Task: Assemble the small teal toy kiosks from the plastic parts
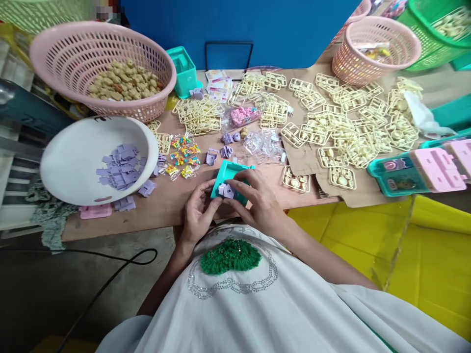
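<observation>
A teal plastic box (228, 169) rests at the table's front edge, close to my body. My left hand (198, 210) grips its left side, thumb at the near rim. Reaching over the box from the right, my right hand (259, 198) has its bent fingers on a small purple plastic part (225, 190) inside. Parts of the box's right side are hidden by that hand. Just beyond the box lie loose purple pieces (212, 157) and small bags of colourful bits (183, 156).
A white bowl (55, 166) of flat purple pieces and a pink basket (69, 41) of tan pieces stand left. Cream part frames (342, 127) spread across the back and right. Teal and pink boxes (436, 169) sit at the right edge. Clear plastic bags (262, 146) lie mid-table.
</observation>
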### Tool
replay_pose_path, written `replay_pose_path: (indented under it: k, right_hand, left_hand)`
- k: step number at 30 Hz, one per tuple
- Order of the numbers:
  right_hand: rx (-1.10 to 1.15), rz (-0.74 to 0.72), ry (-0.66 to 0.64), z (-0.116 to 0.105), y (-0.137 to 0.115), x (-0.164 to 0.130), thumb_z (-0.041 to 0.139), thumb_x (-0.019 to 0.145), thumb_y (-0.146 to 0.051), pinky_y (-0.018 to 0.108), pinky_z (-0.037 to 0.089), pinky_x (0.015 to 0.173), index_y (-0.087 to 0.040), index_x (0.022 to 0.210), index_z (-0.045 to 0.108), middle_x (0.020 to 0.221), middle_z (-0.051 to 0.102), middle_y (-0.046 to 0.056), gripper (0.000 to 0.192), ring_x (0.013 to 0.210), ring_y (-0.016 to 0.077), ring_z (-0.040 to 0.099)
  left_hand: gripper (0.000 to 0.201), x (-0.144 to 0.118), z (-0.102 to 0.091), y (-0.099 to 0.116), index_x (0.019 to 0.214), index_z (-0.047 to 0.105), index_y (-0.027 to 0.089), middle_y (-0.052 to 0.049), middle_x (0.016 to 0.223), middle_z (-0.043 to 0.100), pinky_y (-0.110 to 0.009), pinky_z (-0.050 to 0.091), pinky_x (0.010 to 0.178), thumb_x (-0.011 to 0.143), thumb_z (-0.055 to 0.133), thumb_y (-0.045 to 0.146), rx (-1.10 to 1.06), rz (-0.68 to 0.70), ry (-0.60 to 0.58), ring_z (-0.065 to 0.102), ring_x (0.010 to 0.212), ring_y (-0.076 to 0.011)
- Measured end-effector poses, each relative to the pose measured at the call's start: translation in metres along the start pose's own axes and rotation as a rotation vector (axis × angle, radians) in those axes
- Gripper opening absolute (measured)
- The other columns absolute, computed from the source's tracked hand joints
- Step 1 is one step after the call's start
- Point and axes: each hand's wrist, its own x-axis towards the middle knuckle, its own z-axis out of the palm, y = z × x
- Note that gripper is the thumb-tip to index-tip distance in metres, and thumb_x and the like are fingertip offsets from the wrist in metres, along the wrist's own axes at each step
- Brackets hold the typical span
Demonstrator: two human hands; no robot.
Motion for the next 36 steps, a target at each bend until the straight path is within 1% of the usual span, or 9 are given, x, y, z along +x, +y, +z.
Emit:
replay_pose_path:
  k: [5,11,14,19,22,25,28,31,36]
  right_hand:
    - [0.129,0.016,0.068,0.006,0.009,-0.005,0.071,0.102,-0.03,0.046,0.059,0.087,-0.023,0.135,0.068,0.118,0.063,0.013,0.034,0.108,0.0277,0.065]
    - [0.007,-0.041,0.111,0.006,0.0,-0.007,0.067,0.101,-0.02,0.048,0.054,0.086,-0.026,0.148,0.06,0.112,0.062,0.011,0.048,0.101,0.0284,0.059]
    - [-0.061,-0.084,0.058,0.002,-0.003,-0.005,0.062,0.101,-0.017,0.053,0.051,0.091,-0.026,0.151,0.057,0.112,0.062,0.012,0.051,0.104,0.031,0.057]
    - [-0.153,-0.08,-0.063,0.002,-0.003,-0.001,0.059,0.102,-0.019,0.056,0.048,0.094,-0.023,0.155,0.054,0.111,0.063,0.013,0.053,0.102,0.0312,0.056]
    - [-0.194,-0.045,-0.123,0.002,-0.007,-0.002,0.057,0.105,-0.023,0.062,0.045,0.101,-0.023,0.156,0.056,0.109,0.065,0.013,0.051,0.104,0.0316,0.057]
    - [-0.171,-0.028,-0.212,-0.005,-0.01,0.001,0.059,0.107,-0.039,0.07,0.041,0.109,-0.021,0.154,0.06,0.113,0.067,0.014,0.05,0.109,0.0342,0.059]
    - [0.016,-0.016,-0.242,-0.019,-0.008,0.008,0.061,0.107,-0.046,0.057,0.056,0.098,-0.019,0.156,0.059,0.115,0.069,0.015,0.056,0.105,0.0302,0.064]
    - [0.205,0.052,-0.171,-0.027,-0.004,0.013,0.064,0.108,-0.034,0.041,0.062,0.086,-0.024,0.153,0.062,0.114,0.072,0.012,0.047,0.102,0.024,0.07]
    - [0.245,0.025,-0.082,-0.02,-0.001,0.01,0.068,0.104,-0.022,0.036,0.063,0.082,-0.023,0.133,0.076,0.109,0.073,0.011,0.03,0.099,0.0212,0.072]
  left_hand:
    - [0.046,0.0,0.0,-0.006,0.13,0.073,0.022,-0.011,0.129,0.08,-0.035,0.064,0.1,0.092,0.084,0.044,-0.01,-0.016,0.049,0.078,0.115,-0.0243]
    - [0.045,0.0,-0.004,-0.009,0.133,0.076,0.025,-0.01,0.139,0.077,-0.041,0.057,0.114,0.093,0.082,0.043,0.076,0.015,0.035,0.072,0.129,-0.0275]
    - [0.045,0.001,-0.006,-0.009,0.134,0.078,0.026,-0.01,0.132,0.078,-0.039,0.058,0.112,0.094,0.081,0.044,0.138,0.051,0.03,0.072,0.126,-0.0273]
    - [0.046,0.001,-0.007,-0.008,0.137,0.076,0.028,-0.007,0.112,0.078,-0.031,0.061,0.095,0.094,0.082,0.043,0.177,0.097,0.02,0.074,0.101,-0.0204]
    - [0.043,0.005,-0.013,-0.007,0.137,0.077,0.03,-0.006,0.114,0.079,-0.03,0.06,0.097,0.095,0.081,0.041,0.129,0.093,-0.024,0.073,0.105,-0.02]
    - [0.038,0.015,-0.024,-0.002,0.132,0.079,0.03,-0.008,0.122,0.079,-0.034,0.058,0.106,0.096,0.08,0.042,0.032,0.02,-0.155,0.073,0.117,-0.023]
    - [0.037,0.026,-0.032,0.005,0.131,0.08,0.03,-0.008,0.128,0.08,-0.039,0.056,0.113,0.097,0.078,0.043,-0.022,-0.03,-0.256,0.071,0.126,-0.0258]
    - [0.036,0.029,-0.034,0.01,0.13,0.08,0.03,-0.008,0.133,0.079,-0.044,0.052,0.12,0.098,0.076,0.045,0.011,-0.027,-0.261,0.069,0.132,-0.0278]
    - [0.037,0.02,-0.029,0.007,0.131,0.08,0.029,-0.007,0.14,0.077,-0.042,0.049,0.123,0.099,0.073,0.048,0.007,-0.058,-0.195,0.066,0.138,-0.0277]
